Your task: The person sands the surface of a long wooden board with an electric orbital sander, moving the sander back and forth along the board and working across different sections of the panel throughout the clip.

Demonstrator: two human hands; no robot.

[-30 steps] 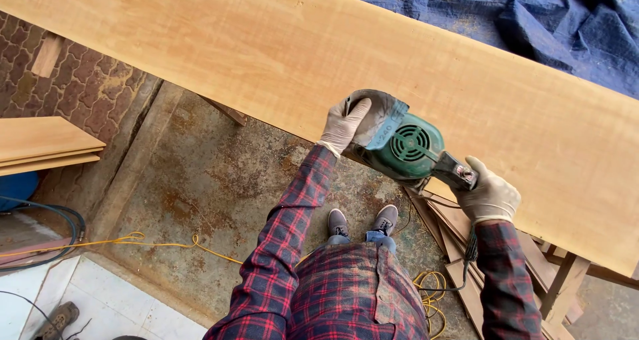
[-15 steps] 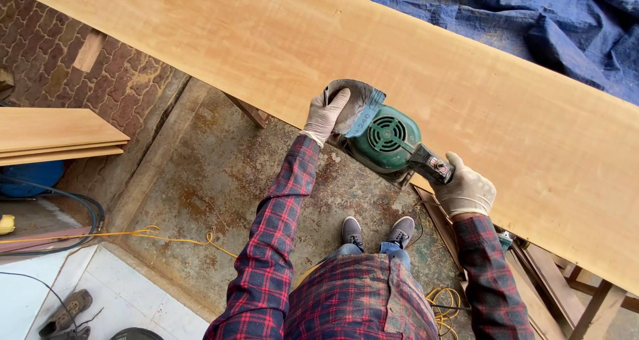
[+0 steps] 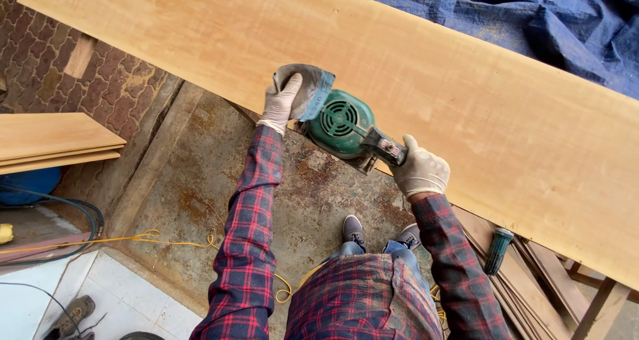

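Observation:
A long pale wooden plank [image 3: 426, 87] runs across the view from upper left to lower right. A green electric sander [image 3: 336, 120] rests on the plank's near edge. My left hand [image 3: 282, 100], in a light glove, presses on the sander's grey front housing. My right hand [image 3: 419, 170], also gloved, grips the dark rear handle of the sander. Both sleeves are red and blue plaid. My shoes [image 3: 353, 230] stand on the stained concrete floor below.
A blue tarpaulin [image 3: 532, 20] lies beyond the plank. Stacked boards [image 3: 53, 140] lie at the left over a blue container [image 3: 26, 183]. A yellow cord [image 3: 133, 240] and dark hose cross the floor. More boards and a green-handled tool [image 3: 498, 250] lie at lower right.
The sander and both hands have slid left along the plank's near edge, and the view has shifted with them.

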